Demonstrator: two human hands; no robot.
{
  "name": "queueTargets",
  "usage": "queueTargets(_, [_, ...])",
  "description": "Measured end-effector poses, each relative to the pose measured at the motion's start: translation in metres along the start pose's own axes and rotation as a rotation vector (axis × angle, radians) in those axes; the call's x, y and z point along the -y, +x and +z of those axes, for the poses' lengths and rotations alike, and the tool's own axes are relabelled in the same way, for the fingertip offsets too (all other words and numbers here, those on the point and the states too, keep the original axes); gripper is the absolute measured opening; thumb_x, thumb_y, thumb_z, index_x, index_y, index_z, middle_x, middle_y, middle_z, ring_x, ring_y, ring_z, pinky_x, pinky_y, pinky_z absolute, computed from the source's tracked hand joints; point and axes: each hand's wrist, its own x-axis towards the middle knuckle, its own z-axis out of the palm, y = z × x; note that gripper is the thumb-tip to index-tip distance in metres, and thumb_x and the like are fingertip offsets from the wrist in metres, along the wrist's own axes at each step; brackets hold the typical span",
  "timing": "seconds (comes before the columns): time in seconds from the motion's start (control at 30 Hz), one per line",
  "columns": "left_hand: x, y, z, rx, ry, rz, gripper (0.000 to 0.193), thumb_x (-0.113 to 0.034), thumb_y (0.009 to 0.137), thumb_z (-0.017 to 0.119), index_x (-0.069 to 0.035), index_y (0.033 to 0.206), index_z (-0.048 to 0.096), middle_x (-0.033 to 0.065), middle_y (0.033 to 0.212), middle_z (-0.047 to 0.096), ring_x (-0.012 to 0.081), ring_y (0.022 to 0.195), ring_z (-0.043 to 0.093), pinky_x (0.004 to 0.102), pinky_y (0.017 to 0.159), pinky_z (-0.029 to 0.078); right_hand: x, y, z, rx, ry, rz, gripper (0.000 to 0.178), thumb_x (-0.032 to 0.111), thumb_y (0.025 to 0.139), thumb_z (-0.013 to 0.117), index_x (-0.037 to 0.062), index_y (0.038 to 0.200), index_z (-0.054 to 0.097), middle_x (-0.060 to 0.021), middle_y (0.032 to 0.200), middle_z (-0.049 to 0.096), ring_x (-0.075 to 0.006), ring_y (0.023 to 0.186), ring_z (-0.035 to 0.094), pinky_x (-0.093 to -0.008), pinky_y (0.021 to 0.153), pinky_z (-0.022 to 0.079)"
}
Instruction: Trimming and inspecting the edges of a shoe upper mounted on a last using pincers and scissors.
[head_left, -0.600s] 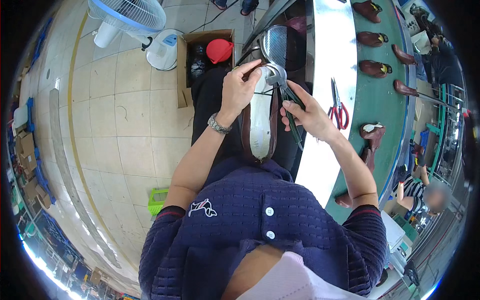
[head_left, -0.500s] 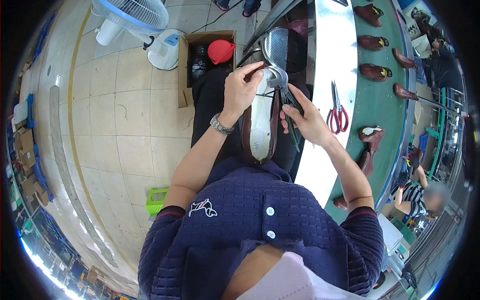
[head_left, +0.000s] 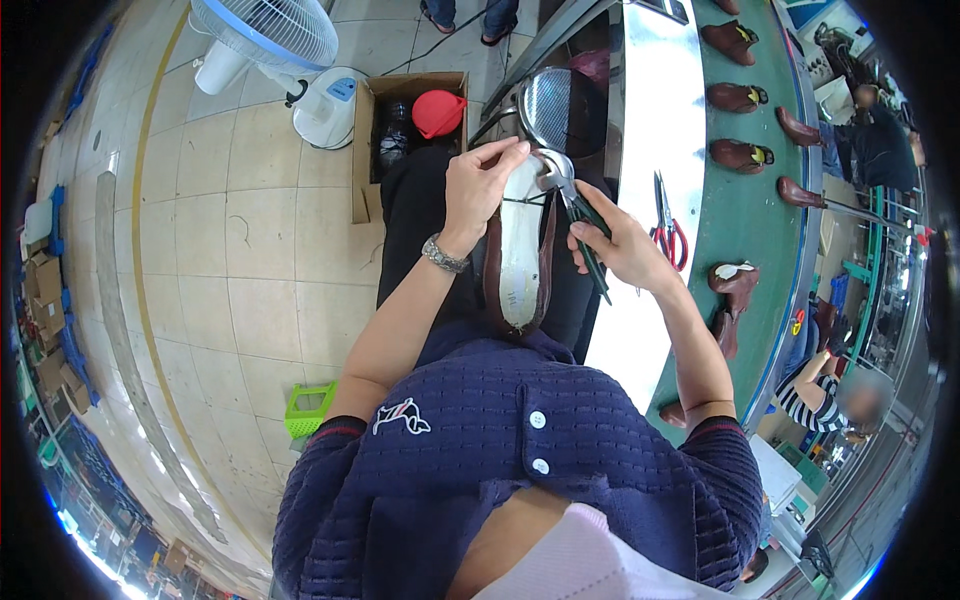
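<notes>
A brown leather shoe upper (head_left: 547,285) lies sole side up over my lap, its long white insole (head_left: 519,260) facing up. At its far end, my left hand (head_left: 474,195) has thumb and fingers pinched together on the shoe's edge. Whatever lies between the fingertips is hidden. My right hand (head_left: 628,243) grips lasting pincers (head_left: 562,178) by their dark green handles. The pincers' metal head rests at the shoe's far right edge, close to my left fingertips; whether the jaws bite the leather cannot be made out.
Red-handled scissors (head_left: 672,235) lie on the white bench edge (head_left: 655,110) to the right. Beyond, a green belt (head_left: 765,235) carries several brown shoes. A round metal mesh piece (head_left: 548,105) stands ahead. A cardboard box (head_left: 362,150), a fan (head_left: 268,35) and a green basket (head_left: 310,402) are at left.
My left fingers have drawn together into a pinch at the shoe's far end. The pincers stay at that end with only a slight shift. The view has moved a little.
</notes>
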Motion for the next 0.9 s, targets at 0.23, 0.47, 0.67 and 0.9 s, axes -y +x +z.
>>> queueTargets(0.23, [0.009, 0.006, -0.009, 0.020, 0.104, 0.042, 0.030, -0.021, 0.076, 0.069, 0.000, 0.096, 0.067, 0.0072, 0.078, 0.068, 0.0059, 0.066, 0.058, 0.0205, 0.059, 0.044, 0.042, -0.003, -0.023, 0.075, -0.327, 0.060, 0.049, 0.011, 0.090, 0.049, 0.0040, 0.134, 0.031, -0.0116, 0.071, 0.062, -0.0188, 0.067, 0.063, -0.0315, 0.064, 0.049])
queueTargets(0.47, [0.004, 0.007, -0.007, 0.076, 0.118, 0.024, 0.027, -0.016, 0.077, 0.066, -0.002, 0.100, 0.066, 0.0065, 0.077, 0.068, 0.0062, 0.067, 0.059, 0.0205, 0.061, 0.044, -0.007, 0.037, 0.009, -0.374, -0.719, -0.216, 0.049, 0.012, 0.086, 0.051, 0.0110, 0.132, 0.034, -0.0220, 0.076, 0.061, -0.0369, 0.066, 0.061, -0.0461, 0.061, 0.048])
queueTargets(0.67, [0.009, 0.009, -0.012, 0.063, 0.077, 0.082, 0.029, -0.015, 0.077, 0.066, -0.002, 0.103, 0.065, 0.0048, 0.080, 0.067, 0.0045, 0.068, 0.056, 0.0197, 0.062, 0.044, 0.023, 0.024, -0.004, -0.388, -0.682, -0.405, 0.053, 0.012, 0.086, 0.052, 0.0150, 0.135, 0.030, -0.0217, 0.072, 0.060, -0.0370, 0.062, 0.060, -0.0450, 0.058, 0.047])
queueTargets(0.9, [-0.005, -0.004, -0.020, 0.234, -0.057, -0.036, 0.047, -0.010, 0.076, 0.064, 0.004, 0.119, 0.052, 0.0067, 0.095, 0.064, 0.0061, 0.081, 0.056, 0.0192, 0.073, 0.043, 0.005, 0.031, -0.003, -0.235, -0.864, -0.249, 0.058, 0.008, 0.087, 0.051, 0.0169, 0.138, 0.026, -0.0208, 0.072, 0.061, -0.0361, 0.067, 0.062, -0.0403, 0.062, 0.049])
